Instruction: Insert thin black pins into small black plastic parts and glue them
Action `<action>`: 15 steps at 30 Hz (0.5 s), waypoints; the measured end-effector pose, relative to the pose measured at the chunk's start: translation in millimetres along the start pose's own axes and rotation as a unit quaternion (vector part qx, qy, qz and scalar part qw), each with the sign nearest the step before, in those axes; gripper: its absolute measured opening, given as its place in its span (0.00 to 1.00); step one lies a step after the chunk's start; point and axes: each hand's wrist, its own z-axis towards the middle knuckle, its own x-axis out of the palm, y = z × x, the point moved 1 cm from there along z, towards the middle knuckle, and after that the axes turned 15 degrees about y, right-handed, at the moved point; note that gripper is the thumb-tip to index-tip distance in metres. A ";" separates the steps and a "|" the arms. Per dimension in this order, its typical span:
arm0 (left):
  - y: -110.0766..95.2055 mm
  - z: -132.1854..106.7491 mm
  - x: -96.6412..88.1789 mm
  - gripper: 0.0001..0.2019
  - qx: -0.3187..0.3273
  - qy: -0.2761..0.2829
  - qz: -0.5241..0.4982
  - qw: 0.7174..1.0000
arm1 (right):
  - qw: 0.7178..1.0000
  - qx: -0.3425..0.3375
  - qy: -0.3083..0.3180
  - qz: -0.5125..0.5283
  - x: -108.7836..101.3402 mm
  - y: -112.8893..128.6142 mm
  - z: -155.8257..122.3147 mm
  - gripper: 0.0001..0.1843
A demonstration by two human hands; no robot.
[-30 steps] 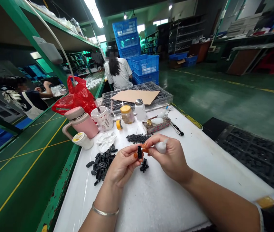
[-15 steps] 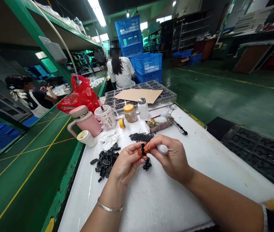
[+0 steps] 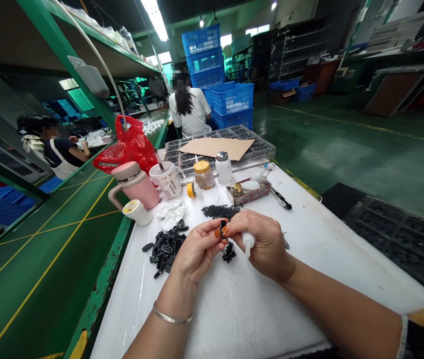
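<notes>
Left hand (image 3: pixel 199 246): pinches your part (image 3: pixel 223 224)
Right hand (image 3: pixel 266 240): meets it, gripping bottle (image 3: pixel 248 239)
Part: seemingly being worked; next, you'd need steadiness

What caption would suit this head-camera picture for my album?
Left hand pinching a small black part, right hand holding a white nozzled bottle, above a white worktable, beside heaped black pieces.

Table (image 3: pixel 341 234) R side: rm to pass. Box (image 3: pixel 251 197) blks fwd, dark parts (image 3: pixel 167 249) L.

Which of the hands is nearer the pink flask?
Left. The left hand is to the right of the pink flask, nearer the camera; the right hand is farther right.
</notes>
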 end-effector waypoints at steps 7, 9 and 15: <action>-1.6 -1.1 2.0 0.16 -0.012 0.012 -0.001 1.000 | 1.000 0.009 -0.013 0.005 3.2 -1.3 -2.1 0.08; -1.5 -0.7 1.9 0.15 -0.009 0.011 -0.002 1.000 | 1.000 0.000 -0.010 0.005 4.3 -1.6 -2.0 0.07; -1.4 0.8 -2.6 0.16 0.016 -0.020 -0.009 1.000 | 0.996 0.060 0.063 -0.002 4.6 -5.2 0.1 0.10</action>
